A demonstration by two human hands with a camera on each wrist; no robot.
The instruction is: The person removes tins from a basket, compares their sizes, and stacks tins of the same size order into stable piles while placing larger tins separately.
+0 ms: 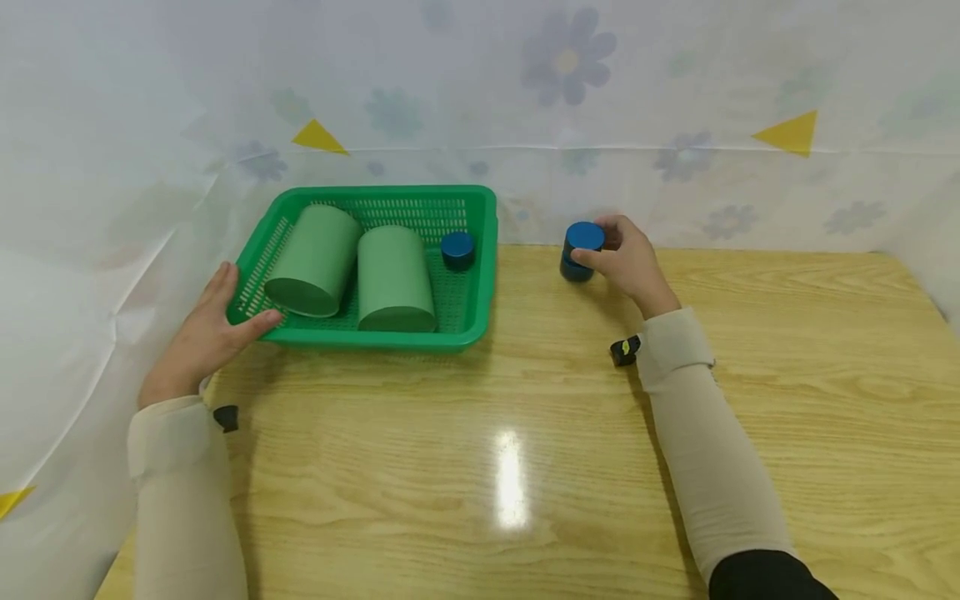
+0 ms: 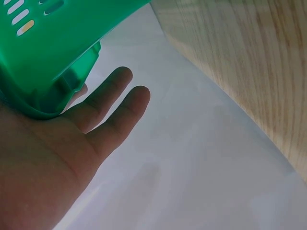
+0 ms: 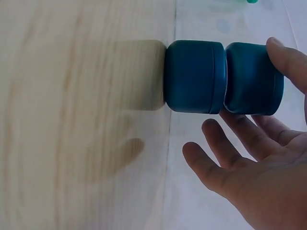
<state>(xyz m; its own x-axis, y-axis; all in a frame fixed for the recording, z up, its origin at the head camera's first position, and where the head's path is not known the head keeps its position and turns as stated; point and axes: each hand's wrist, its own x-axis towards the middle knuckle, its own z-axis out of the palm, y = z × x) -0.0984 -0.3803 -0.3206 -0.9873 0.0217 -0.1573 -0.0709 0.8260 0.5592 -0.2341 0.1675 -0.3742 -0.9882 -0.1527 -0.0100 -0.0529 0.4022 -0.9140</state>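
Toward the back of the table, two small blue lidded tins stand one on top of the other. My right hand (image 1: pixel 633 265) pinches the upper tin (image 1: pixel 585 236) between thumb and fingers. The lower tin (image 3: pixel 194 76) rests on the table directly beneath it. My left hand (image 1: pixel 201 337) lies against the near left corner of a green plastic basket (image 1: pixel 375 339), fingers spread and straight, thumb along the rim. In the left wrist view the basket corner sits against the palm. Inside the basket are two light green cylinders (image 1: pixel 318 258) and another blue tin (image 1: pixel 457 250).
The wood-grain table (image 1: pixel 420 467) meets a white flower-print sheet (image 1: pixel 675 67) at the back and left. Yellow triangles (image 1: pixel 791 133) mark the sheet. A small black device (image 1: pixel 625 351) is at the right wrist, another (image 1: pixel 227 417) at the left.
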